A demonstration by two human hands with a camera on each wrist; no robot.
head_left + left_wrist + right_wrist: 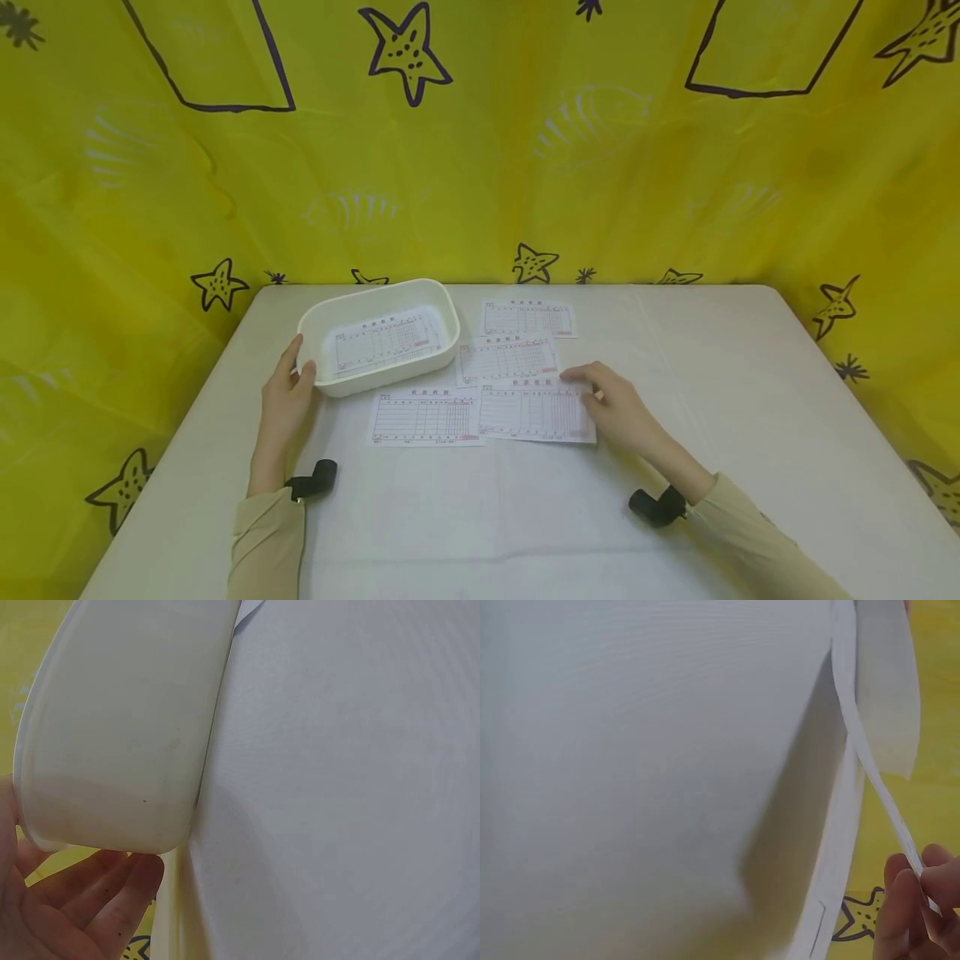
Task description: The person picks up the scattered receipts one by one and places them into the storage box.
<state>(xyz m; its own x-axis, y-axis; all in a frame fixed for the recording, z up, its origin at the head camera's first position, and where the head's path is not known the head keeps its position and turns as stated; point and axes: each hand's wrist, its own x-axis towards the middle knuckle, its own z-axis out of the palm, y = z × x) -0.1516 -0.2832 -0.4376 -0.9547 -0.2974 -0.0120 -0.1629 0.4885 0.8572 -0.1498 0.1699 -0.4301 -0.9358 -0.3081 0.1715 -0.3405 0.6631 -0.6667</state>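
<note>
From my remote post, I see the left hand (283,398) gripping the left end of a white tub (390,377), printed forms (378,343) lying inside it. To the tub's right, the right hand (617,407) pinches a form's right edge (588,427), raising it off the white table (750,400); three more forms (425,417) lie close by.

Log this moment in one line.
left hand: holds white bin | right hand: pinches printed slip | other slips: in bin, on table

White tub (393,373) beside printed slips (521,413)
</note>
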